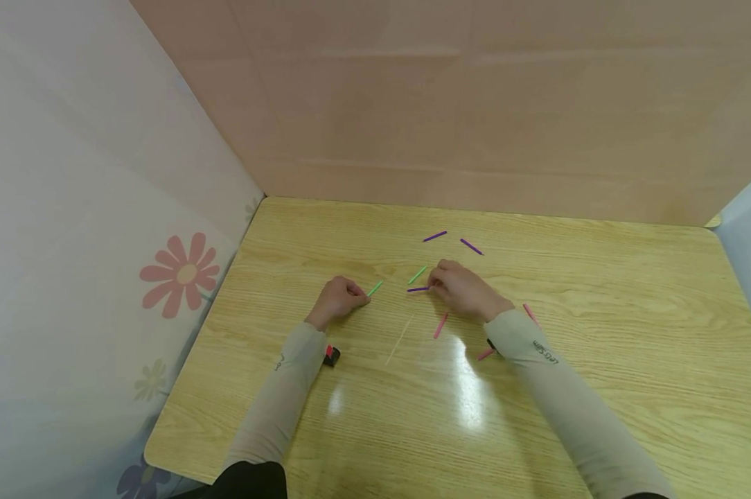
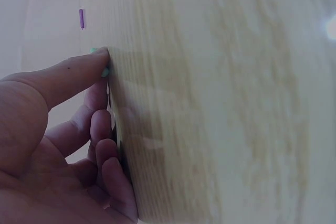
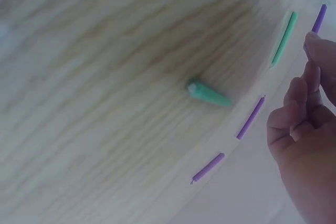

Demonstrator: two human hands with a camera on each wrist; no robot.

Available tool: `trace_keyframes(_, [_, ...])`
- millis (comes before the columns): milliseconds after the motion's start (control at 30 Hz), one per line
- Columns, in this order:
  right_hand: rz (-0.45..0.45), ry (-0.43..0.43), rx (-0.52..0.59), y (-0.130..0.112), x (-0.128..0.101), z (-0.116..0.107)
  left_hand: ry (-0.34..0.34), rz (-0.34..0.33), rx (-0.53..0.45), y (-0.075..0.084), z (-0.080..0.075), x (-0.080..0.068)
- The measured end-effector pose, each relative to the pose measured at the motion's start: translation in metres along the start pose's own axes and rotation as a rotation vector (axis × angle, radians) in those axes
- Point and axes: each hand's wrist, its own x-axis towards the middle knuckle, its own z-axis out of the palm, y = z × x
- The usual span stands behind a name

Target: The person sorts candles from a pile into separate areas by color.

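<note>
Here, sticks (image 1: 472, 247) dot a glossy wood-grain table (image 1: 662, 312) beside a flowered wall (image 1: 70, 173).

Slim purple sticks (image 1: 435, 236) are contrasting with slim bright-green sticks (image 1: 417, 275) and slim pink sticks (image 1: 440, 326). A thin pale-yellow stick (image 1: 399, 340) is blending into the streak-grained, yellow-brown wooden desk (image 1: 637, 326). Long beige fabric sleeves (image 1: 578, 395) are bearing dark lettering (image 1: 545, 352), and a flat white panel (image 1: 70, 173) is displaying pink, yellowish and purple flowers (image 1: 186, 274).
</note>
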Motion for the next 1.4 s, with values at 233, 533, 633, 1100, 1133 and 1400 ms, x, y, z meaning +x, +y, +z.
trace_keyframes(233, [-0.009,0.039,-0.021,0.003,0.003,-0.007,-0.001,-0.005,-0.008,0.001,0.000,-0.001])
trace_keyframes(533, [0.048,0.073,-0.051,0.006,0.006,-0.016,-0.003,-0.004,0.008,0.001,0.000,0.000])
trace_keyframes(633, [0.057,0.096,-0.077,0.010,0.008,-0.016,-0.001,-0.005,0.007,0.001,0.001,0.000])
trace_keyframes(1100, [0.204,0.150,-0.033,0.027,0.008,-0.022,0.013,-0.016,-0.002,0.001,0.002,0.000])
trace_keyframes(1133, [0.215,0.157,-0.029,0.029,0.008,-0.022,0.013,-0.016,0.000,0.001,0.002,0.000])
trace_keyframes(1400, [0.274,0.205,-0.021,0.040,0.006,-0.020,0.015,-0.018,0.001,0.001,0.002,0.000])
